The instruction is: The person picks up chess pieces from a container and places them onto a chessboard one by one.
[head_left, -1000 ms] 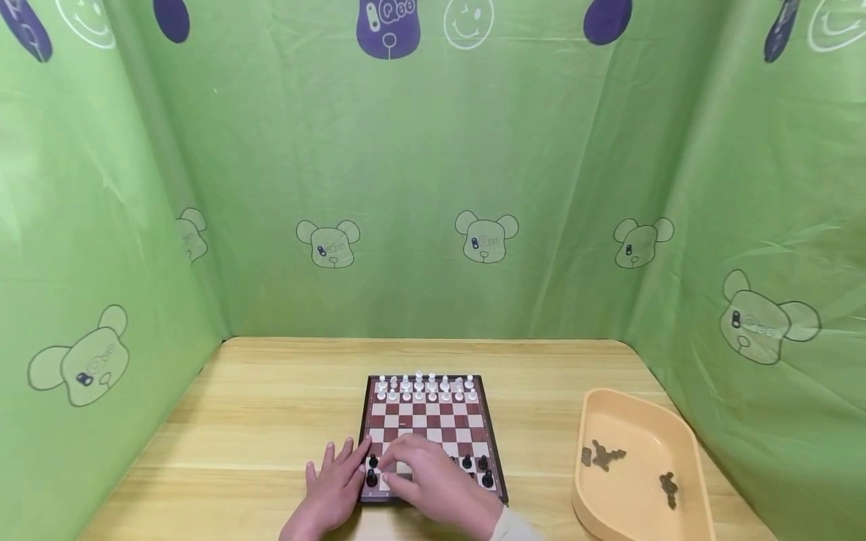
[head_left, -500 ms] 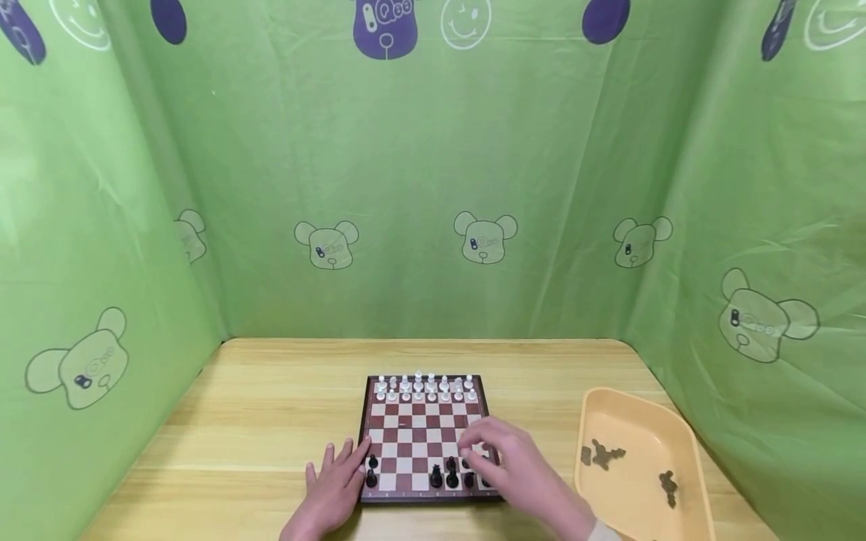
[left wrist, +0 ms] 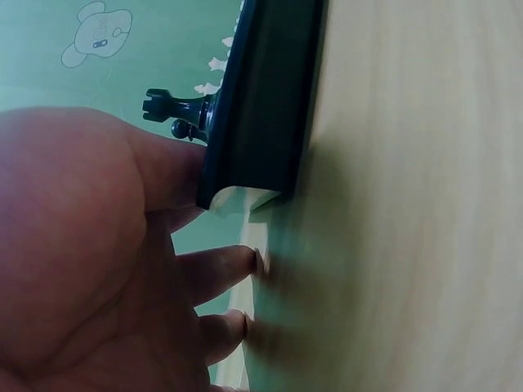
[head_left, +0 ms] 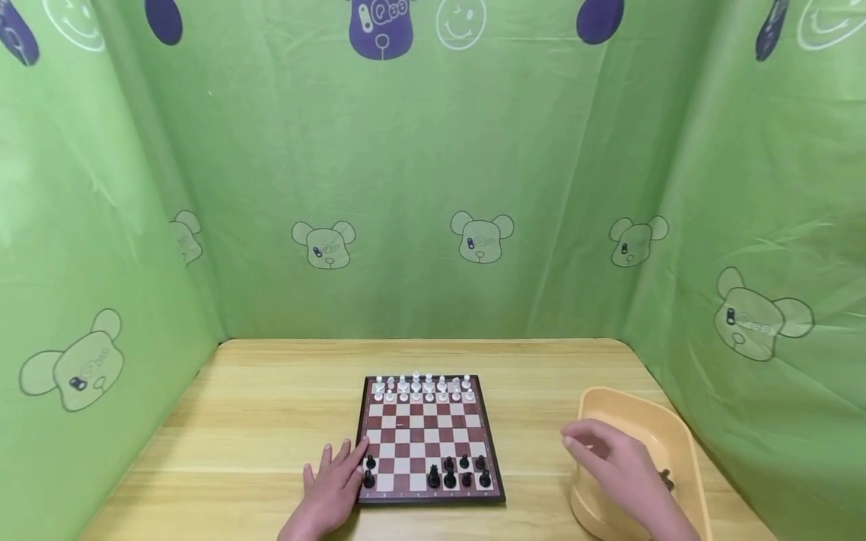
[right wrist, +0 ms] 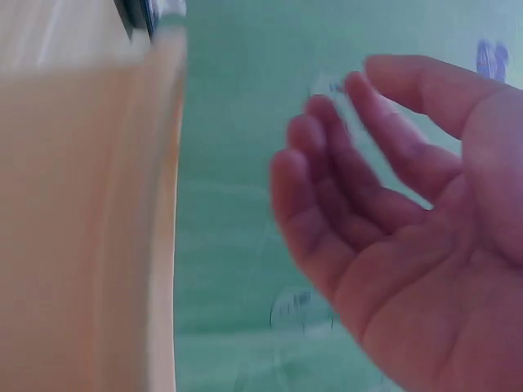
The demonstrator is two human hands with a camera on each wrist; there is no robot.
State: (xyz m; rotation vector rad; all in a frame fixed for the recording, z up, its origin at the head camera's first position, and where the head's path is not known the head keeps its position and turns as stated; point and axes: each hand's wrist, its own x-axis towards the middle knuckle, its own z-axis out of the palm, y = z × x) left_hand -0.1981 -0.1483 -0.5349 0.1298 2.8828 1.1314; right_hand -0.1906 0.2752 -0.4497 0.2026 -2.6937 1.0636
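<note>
A folding-style chessboard lies on the table with white chess pieces in two rows at the far side. Black pieces stand at its near side: a rook and pawn at the left, a king and several others to the right. My left hand rests at the board's left edge, fingers spread, some tips on the table in the left wrist view. Over the left rim of an orange tray hovers my right hand. Its fingers are loosely bent with nothing between them.
Dark chess pieces lie in the tray, partly hidden by the right hand. The tray's raised wall stands close beside that hand in the right wrist view. Green printed curtains enclose the table at the back and sides.
My right hand has travelled rightward from the board's near side to above the tray, uncovering the black pieces. The left hand stays at the board's edge.
</note>
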